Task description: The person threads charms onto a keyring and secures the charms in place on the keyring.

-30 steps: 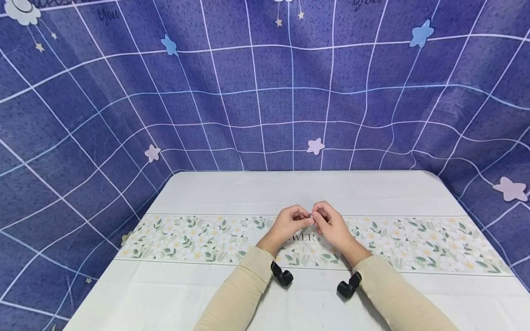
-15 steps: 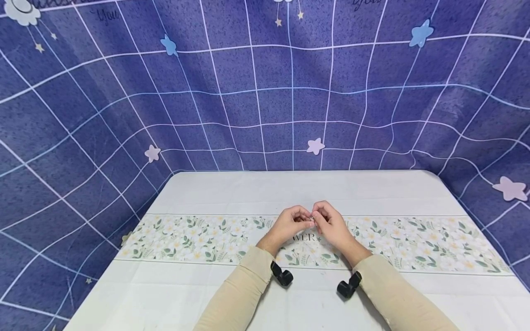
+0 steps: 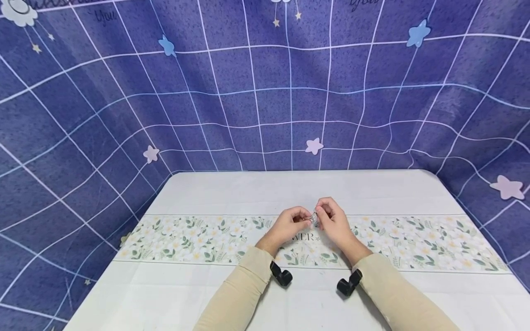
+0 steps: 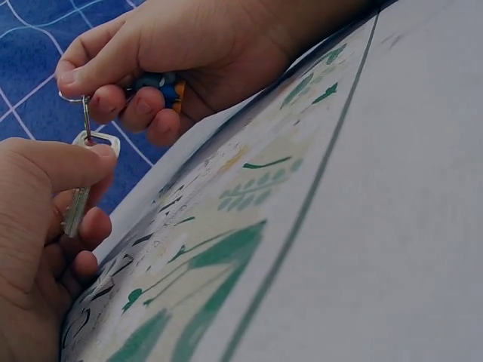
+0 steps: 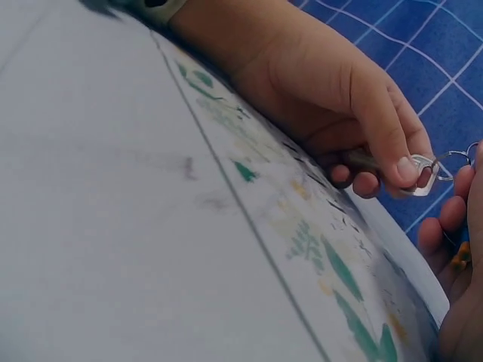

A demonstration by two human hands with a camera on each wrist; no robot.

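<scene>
Near the middle of the table my two hands work on one small set: a key on a metal key ring. My left hand (image 3: 285, 226) pinches the silver key (image 4: 76, 207) by its head, thumb on top, the blade pointing down beside the curled fingers. The key ring (image 4: 87, 117) is linked through the hole in that head. My right hand (image 3: 335, 226) pinches the other end of the ring between thumb and index finger. A blue and orange trinket (image 4: 170, 89) sits under its curled fingers, mostly hidden.
Beneath the hands, a floral printed band with lettering (image 3: 186, 239) runs across the white table (image 3: 232, 188). A blue curtain with grid lines and stars (image 3: 265, 105) hangs behind and along both sides. Black wrist cameras (image 3: 281, 275) sit on both sleeves.
My right hand has shifted slightly up and away from the left, so metal now shows between the fingertips. The left hand has stayed nearly in place.
</scene>
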